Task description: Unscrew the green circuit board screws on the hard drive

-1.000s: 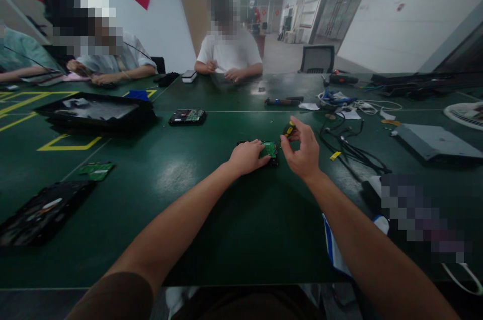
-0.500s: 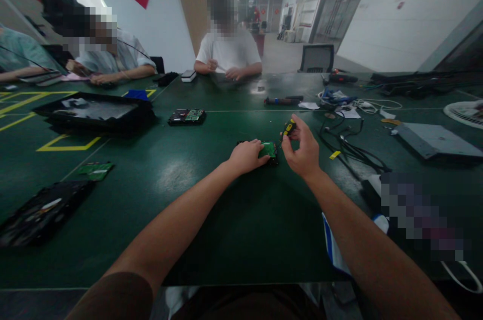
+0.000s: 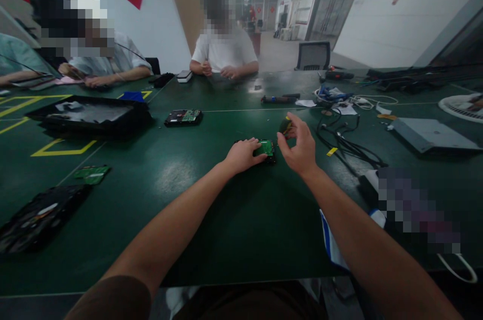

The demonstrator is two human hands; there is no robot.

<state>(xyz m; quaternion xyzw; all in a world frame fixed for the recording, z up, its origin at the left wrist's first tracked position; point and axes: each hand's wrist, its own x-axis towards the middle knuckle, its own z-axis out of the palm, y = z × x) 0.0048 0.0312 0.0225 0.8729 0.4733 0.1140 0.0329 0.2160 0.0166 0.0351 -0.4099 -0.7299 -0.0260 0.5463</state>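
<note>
A hard drive (image 3: 267,149) with a green circuit board facing up lies on the table. My left hand (image 3: 244,155) rests over its left part, fingers on top and thumb along the near edge, gripping it against the tabletop. Just to the right, my right hand (image 3: 300,146) holds a screwdriver (image 3: 285,127) by its short black and yellow handle, pinched between thumb and fingers. The shaft and tip are too small to make out, near the drive's right end.
Another hard drive (image 3: 183,117) and a black tray (image 3: 90,117) sit to the left, with a loose green board (image 3: 92,174) and a black drive unit (image 3: 41,217) nearer. Cables (image 3: 347,146) and a grey metal box (image 3: 435,135) lie right. Co-workers sit across the table.
The screwdriver handle has turned in my right fingers, showing less of its yellow side. My left hand stays on the hard drive. The whole view has shifted slightly.
</note>
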